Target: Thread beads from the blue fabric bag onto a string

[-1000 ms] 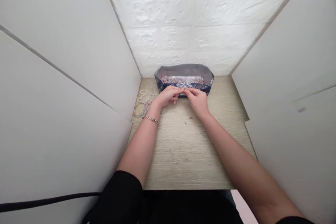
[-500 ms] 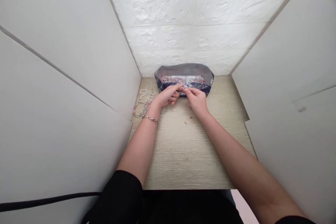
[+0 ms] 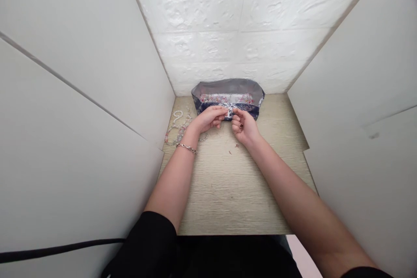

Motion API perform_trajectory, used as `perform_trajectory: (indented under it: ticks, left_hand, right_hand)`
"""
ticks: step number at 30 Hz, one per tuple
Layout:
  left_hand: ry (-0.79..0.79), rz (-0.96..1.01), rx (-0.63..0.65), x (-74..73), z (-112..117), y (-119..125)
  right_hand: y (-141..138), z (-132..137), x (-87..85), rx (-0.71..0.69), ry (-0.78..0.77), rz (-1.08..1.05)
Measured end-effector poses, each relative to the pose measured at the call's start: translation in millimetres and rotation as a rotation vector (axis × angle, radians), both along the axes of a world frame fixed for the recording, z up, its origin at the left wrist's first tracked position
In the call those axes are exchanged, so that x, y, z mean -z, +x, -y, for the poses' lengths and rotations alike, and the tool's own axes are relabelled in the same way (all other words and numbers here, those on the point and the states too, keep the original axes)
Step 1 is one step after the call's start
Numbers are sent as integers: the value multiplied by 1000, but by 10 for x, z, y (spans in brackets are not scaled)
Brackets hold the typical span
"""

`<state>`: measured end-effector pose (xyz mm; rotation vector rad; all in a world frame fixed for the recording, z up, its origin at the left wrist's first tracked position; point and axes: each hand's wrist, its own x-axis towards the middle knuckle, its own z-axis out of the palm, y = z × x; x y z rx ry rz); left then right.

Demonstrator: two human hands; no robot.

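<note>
A dark blue patterned box (image 3: pixel 248 110) with a grey lining stands at the back of the pale wooden table (image 3: pixel 228 191); many small coloured beads lie inside it. My left hand (image 3: pixel 210 119) and my right hand (image 3: pixel 243 127) meet just in front of the box's near wall, fingertips almost touching. Both hands are pinched shut around something tiny that I cannot make out. My left wrist wears a thin metal bracelet (image 3: pixel 187 148).
Finished bead strings (image 3: pixel 177 127) lie in a heap at the table's left edge, beside the white side panel. White panels wall in both sides and a white embossed wall closes the back. A black cable (image 3: pixel 58 249) runs at the lower left. Small specks dot the table.
My right hand has turned a little, its fingers curling back from the left hand's fingertips. The left hand stays nearly still, and the box has not moved.
</note>
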<state>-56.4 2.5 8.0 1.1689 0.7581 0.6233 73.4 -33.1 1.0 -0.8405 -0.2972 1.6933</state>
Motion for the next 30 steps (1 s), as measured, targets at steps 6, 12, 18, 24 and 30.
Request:
perform_trajectory:
  ticks: [6, 12, 18, 24, 30]
  left_hand:
    - [-7, 32, -6, 10, -11, -2]
    - [-16, 27, -11, -7, 8, 0]
    - [-15, 23, -22, -9, 8, 6]
    - [4, 16, -46, 5, 14, 6]
    - [18, 23, -37, 13, 13, 3]
  right_hand:
    - [5, -11, 6, 22, -10, -114]
    - [-38, 12, -3, -22, 48, -47]
    - [-49, 32, 5, -26, 101, 47]
    - [-37, 19, 45, -54, 118, 29]
    - [-20, 2, 41, -31, 57, -12]
